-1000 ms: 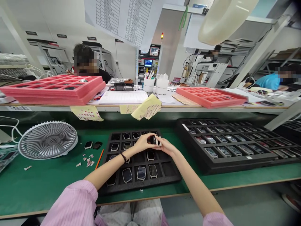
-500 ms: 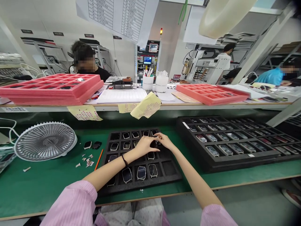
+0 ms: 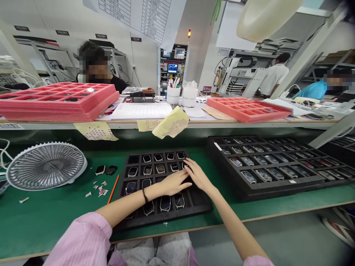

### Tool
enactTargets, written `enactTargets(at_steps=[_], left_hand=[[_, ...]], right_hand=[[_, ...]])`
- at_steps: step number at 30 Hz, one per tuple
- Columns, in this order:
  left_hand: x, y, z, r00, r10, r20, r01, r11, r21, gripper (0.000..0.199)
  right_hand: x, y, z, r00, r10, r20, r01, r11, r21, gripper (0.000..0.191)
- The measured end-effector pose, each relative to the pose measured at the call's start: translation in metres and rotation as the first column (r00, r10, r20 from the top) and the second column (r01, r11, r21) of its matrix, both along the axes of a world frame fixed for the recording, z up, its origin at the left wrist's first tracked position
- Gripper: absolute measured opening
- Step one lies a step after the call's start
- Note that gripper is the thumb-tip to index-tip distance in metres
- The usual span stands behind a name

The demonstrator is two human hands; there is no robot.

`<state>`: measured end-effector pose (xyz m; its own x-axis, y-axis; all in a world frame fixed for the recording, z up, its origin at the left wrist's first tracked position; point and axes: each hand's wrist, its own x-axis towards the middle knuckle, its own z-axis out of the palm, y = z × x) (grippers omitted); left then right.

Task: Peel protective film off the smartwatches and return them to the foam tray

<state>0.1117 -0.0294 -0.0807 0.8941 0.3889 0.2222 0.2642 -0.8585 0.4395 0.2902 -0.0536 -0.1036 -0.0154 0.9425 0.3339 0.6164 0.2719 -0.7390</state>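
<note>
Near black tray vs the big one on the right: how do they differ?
The near black tray is smaller, with fewer, wider cells; the right black tray is larger, with many more narrow cells. The near tray holds rounded-square cases, some cells empty; the right tray holds elongated pieces. The left hand and right hand lie over the near tray, not the right tray. Both trays are black, compartmented, and on the green mat.

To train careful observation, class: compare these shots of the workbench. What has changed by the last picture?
Both hands have come down and no longer grip the small dark watch-like unit above the black foam tray. The left hand and right hand now lie open over the tray. The desk fan and loaded black tray stayed put.
</note>
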Motion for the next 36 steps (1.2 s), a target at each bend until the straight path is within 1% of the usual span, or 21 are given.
enactTargets(at_steps=[2,3,5,7,8,10,13,15,18,20,22,24,27,30,31,33,35,36], left_hand=[[-0.024,0.001,0.012,0.991,0.137,-0.007,-0.136,0.988,0.074,0.034],[-0.038,0.001,0.017,0.976,0.213,-0.035,-0.208,0.971,0.118,0.029],[-0.066,0.000,0.023,0.940,0.310,-0.139,-0.285,0.943,0.174,0.021],[-0.092,-0.001,0.024,0.899,0.360,-0.251,-0.322,0.929,0.181,0.016],[-0.104,-0.002,0.024,0.885,0.365,-0.289,-0.329,0.929,0.166,0.017],[-0.121,-0.002,0.023,0.885,0.331,-0.328,-0.311,0.944,0.115,0.027],[-0.130,-0.001,0.024,0.898,0.267,-0.349,-0.268,0.962,0.045,0.038],[-0.127,-0.002,0.027,0.884,0.273,-0.379,-0.280,0.959,0.038,0.040],[-0.118,-0.005,0.031,0.822,0.361,-0.441,-0.348,0.931,0.113,0.045],[-0.115,-0.008,0.033,0.769,0.427,-0.477,-0.391,0.903,0.178,0.044],[-0.116,-0.008,0.034,0.747,0.450,-0.489,-0.411,0.891,0.193,0.044],[-0.121,-0.004,0.031,0.772,0.426,-0.471,-0.402,0.902,0.156,0.046],[-0.131,0.005,0.023,0.841,0.365,-0.399,-0.366,0.927,0.075,0.047],[-0.145,0.012,0.018,0.899,0.364,-0.242,-0.382,0.924,-0.029,0.041],[-0.152,0.013,0.019,0.907,0.381,-0.179,-0.399,0.914,-0.074,0.039],[-0.166,0.015,0.028,0.904,0.421,-0.077,-0.427,0.888,-0.170,0.035],[-0.180,0.016,0.041,0.892,0.451,-0.034,-0.446,0.865,-0.229,0.034],[-0.187,0.016,0.046,0.888,0.458,-0.035,-0.453,0.862,-0.227,0.034]], right_hand=[[-0.011,-0.016,-0.003,0.995,0.043,0.094,-0.038,0.998,-0.047,0.045],[-0.017,-0.024,-0.004,0.983,0.071,0.170,-0.059,0.995,-0.076,0.049],[-0.031,-0.040,-0.005,0.941,0.109,0.320,-0.072,0.990,-0.124,0.055],[-0.046,-0.056,-0.005,0.901,0.104,0.422,-0.051,0.989,-0.135,0.058],[-0.054,-0.064,-0.006,0.886,0.098,0.453,-0.045,0.991,-0.126,0.058],[-0.071,-0.079,-0.005,0.866,0.124,0.484,-0.095,0.992,-0.083,0.056],[-0.093,-0.095,-0.003,0.855,0.186,0.484,-0.206,0.978,-0.011,0.050],[-0.103,-0.101,-0.001,0.871,0.190,0.452,-0.229,0.973,0.034,0.046],[-0.109,-0.108,-0.002,0.915,0.152,0.373,-0.211,0.970,0.122,0.041],[-0.107,-0.112,-0.005,0.939,0.114,0.325,-0.183,0.965,0.189,0.040],[-0.100,-0.115,-0.008,0.954,0.063,0.293,-0.137,0.962,0.238,0.040],[-0.092,-0.116,-0.009,0.967,-0.010,0.256,-0.064,0.959,0.277,0.038],[-0.085,-0.113,-0.009,0.977,-0.093,0.194,0.027,0.947,0.320,0.036],[-0.088,-0.109,-0.010,0.980,-0.067,0.187,0.001,0.943,0.332,0.035],[-0.091,-0.109,-0.011,0.980,-0.047,0.195,-0.021,0.944,0.329,0.035],[-0.096,-0.109,-0.014,0.977,-0.008,0.214,-0.061,0.947,0.315,0.036],[-0.099,-0.111,-0.017,0.975,0.012,0.223,-0.080,0.951,0.299,0.036],[-0.099,-0.111,-0.019,0.975,0.015,0.223,-0.081,0.953,0.292,0.035]])
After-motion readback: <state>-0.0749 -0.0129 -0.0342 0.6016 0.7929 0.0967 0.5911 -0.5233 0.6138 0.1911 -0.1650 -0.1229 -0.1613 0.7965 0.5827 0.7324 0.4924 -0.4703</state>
